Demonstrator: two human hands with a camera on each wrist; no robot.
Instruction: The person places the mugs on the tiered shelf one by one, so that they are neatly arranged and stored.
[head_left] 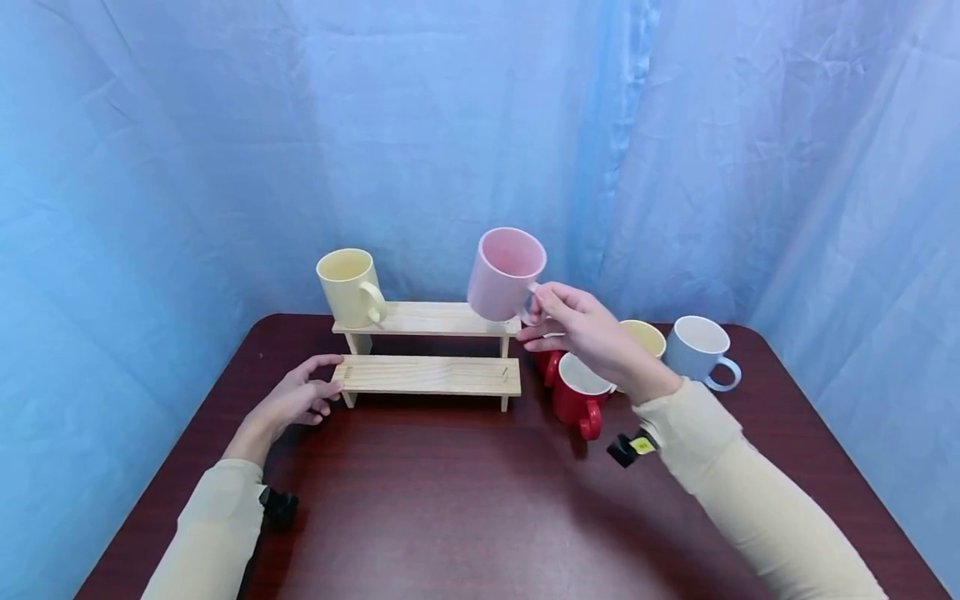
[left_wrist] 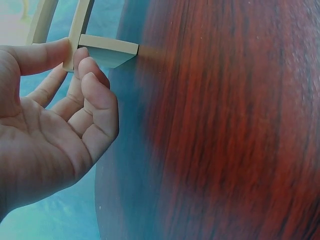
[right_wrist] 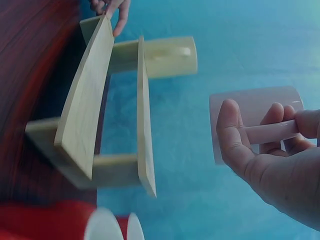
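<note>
My right hand (head_left: pixel 581 329) holds a pink mug (head_left: pixel 498 279) by its handle, up above the right end of the wooden two-step shelf (head_left: pixel 431 375). In the right wrist view the fingers wrap the pink mug's handle (right_wrist: pixel 270 132), and the mug is apart from the shelf. My left hand (head_left: pixel 296 392) pinches the left end of the lower board; the left wrist view shows thumb and fingers on either side of the board's end (left_wrist: pixel 75 32). A yellow mug (head_left: pixel 348 292) stands upright on the left of the upper board, handle to the right.
Right of the shelf, red mugs (head_left: pixel 579 400), another yellow mug (head_left: pixel 647 335) and a light blue mug (head_left: pixel 701 346) stand on the dark wood table (head_left: pixel 435 500), partly behind my right forearm. Blue curtains (head_left: pixel 420 150) hang around the table's back and sides.
</note>
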